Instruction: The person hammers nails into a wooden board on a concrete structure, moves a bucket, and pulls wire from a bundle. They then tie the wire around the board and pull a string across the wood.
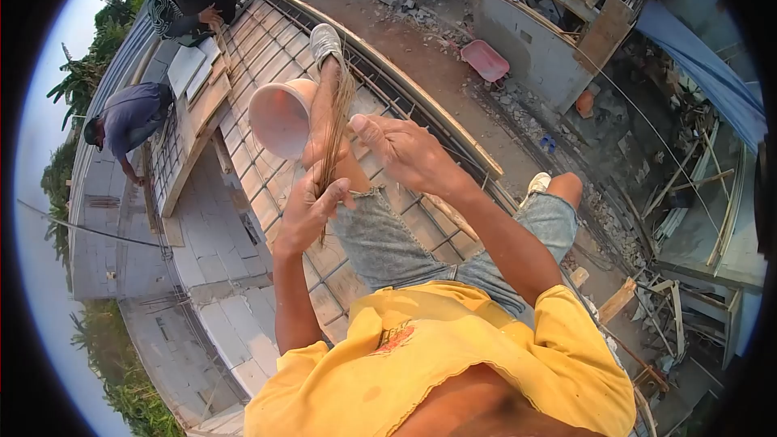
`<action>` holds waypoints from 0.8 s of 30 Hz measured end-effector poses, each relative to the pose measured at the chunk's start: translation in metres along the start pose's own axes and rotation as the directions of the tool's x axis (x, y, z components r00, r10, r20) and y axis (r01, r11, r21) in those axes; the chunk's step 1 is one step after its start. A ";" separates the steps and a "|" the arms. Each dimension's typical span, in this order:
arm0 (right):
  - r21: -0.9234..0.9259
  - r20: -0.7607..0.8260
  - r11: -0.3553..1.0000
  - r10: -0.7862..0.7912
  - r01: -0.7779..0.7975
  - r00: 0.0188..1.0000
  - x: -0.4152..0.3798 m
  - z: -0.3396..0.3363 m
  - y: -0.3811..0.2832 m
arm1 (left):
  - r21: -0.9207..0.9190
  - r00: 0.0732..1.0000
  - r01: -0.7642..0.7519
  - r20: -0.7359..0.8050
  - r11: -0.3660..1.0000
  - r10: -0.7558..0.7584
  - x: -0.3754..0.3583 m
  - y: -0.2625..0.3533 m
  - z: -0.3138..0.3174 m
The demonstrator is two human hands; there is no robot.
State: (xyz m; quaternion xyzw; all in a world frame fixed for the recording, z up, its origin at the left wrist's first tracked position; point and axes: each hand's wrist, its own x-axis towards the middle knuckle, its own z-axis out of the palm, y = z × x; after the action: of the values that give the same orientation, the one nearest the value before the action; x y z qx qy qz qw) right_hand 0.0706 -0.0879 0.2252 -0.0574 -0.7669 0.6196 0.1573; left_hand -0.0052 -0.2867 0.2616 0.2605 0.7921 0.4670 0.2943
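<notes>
My left hand [312, 204] is closed around the lower part of a bundle of thin brownish tie wires [343, 117], which stands roughly upright in front of my leg. Just right of the bundle is my right hand [405, 152], its thumb and fingers pinched together. Whatever lies between those fingertips is too small to make out. A whitish bucket [303, 97] lies tipped beside my shin, its mouth facing left. Under my feet a grid of steel rebar [267, 57] spreads over wooden boards.
Two people work at the left: one bends in a dark shirt [146, 113], another crouches [182, 8] farther up. A long wooden edge board [453, 131] borders the deck. Below lie a pink wheelbarrow tray [486, 60], rubble and scrap timber [619, 299]. Block walls stand left.
</notes>
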 end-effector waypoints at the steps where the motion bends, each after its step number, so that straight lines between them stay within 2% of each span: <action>1: 0.028 -0.005 0.999 0.019 -0.019 1.000 0.002 -0.008 -0.003 | 0.002 0.999 -0.019 -0.048 1.000 0.019 0.001 0.000 -0.003; 2: 0.056 -0.011 0.998 0.037 -0.036 0.999 0.005 -0.016 -0.008 | 0.065 0.994 -0.076 -0.077 0.995 0.080 0.002 0.003 -0.008; 5: -0.108 -0.106 0.990 0.077 -0.088 0.991 0.012 -0.041 -0.035 | 0.053 0.994 -0.074 -0.074 0.996 0.077 -0.002 0.021 -0.033; 6: -0.054 -0.192 0.998 0.009 -0.020 0.981 0.018 -0.048 -0.035 | -0.014 0.987 -0.149 -0.061 0.989 0.148 0.000 0.017 -0.045; 9: 0.153 -0.441 0.965 -0.127 0.214 0.889 0.032 -0.085 -0.043 | -0.065 0.980 -0.169 -0.116 0.984 0.161 -0.006 0.033 -0.084; 11: 0.200 -0.581 0.912 -0.184 0.358 0.793 0.039 -0.109 -0.045 | -0.023 0.949 -0.229 -0.230 0.973 0.217 -0.015 0.051 -0.101; 12: 0.215 -0.599 0.903 -0.179 0.373 0.780 0.041 -0.124 -0.043 | 0.077 0.929 -0.215 -0.291 0.974 0.228 -0.019 0.060 -0.112; 14: 0.241 -0.636 0.887 -0.162 0.394 0.755 0.045 -0.145 -0.037 | 0.157 0.920 -0.230 -0.287 0.961 0.267 -0.032 0.084 -0.114; 16: -0.067 -0.578 0.926 -0.339 0.372 0.742 0.050 -0.130 -0.041 | 0.226 0.910 -0.229 -0.296 0.947 0.291 -0.039 0.103 -0.107; 17: -0.221 -0.532 0.908 -0.418 0.356 0.736 0.051 -0.117 -0.045 | 0.193 0.910 -0.190 -0.334 0.963 0.246 -0.039 0.102 -0.095; 18: -0.158 -0.459 0.939 -0.344 0.306 0.819 0.049 -0.094 -0.059 | 0.167 0.910 -0.155 -0.361 0.974 0.206 -0.036 0.104 -0.084; 19: -0.120 -0.491 0.937 -0.342 0.327 0.801 0.052 -0.087 -0.071 | 0.145 0.908 -0.124 -0.381 0.982 0.171 -0.033 0.105 -0.079; 21: -0.048 -0.532 0.923 -0.346 0.381 0.772 0.061 -0.084 -0.093 | 0.022 0.949 -0.104 -0.298 0.994 0.106 -0.032 0.092 -0.081; 22: 0.049 -0.604 0.934 -0.255 0.354 0.755 0.075 -0.102 -0.085 | -0.055 0.958 -0.104 -0.275 0.993 0.085 -0.036 0.087 -0.088; 23: 0.016 -0.599 0.933 -0.279 0.359 0.751 0.088 -0.118 -0.076 | -0.130 0.967 -0.101 -0.246 0.986 0.067 -0.040 0.082 -0.096; 24: -0.022 -0.597 0.932 -0.302 0.361 0.743 0.100 -0.134 -0.065 | -0.279 0.961 -0.158 -0.263 0.947 0.083 -0.045 0.076 -0.103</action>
State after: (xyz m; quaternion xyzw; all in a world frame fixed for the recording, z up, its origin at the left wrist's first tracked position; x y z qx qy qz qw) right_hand 0.0250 0.0505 0.3299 -0.1023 -0.6469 0.5682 0.4981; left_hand -0.0364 -0.3453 0.3794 0.2010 0.7257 0.6271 0.1994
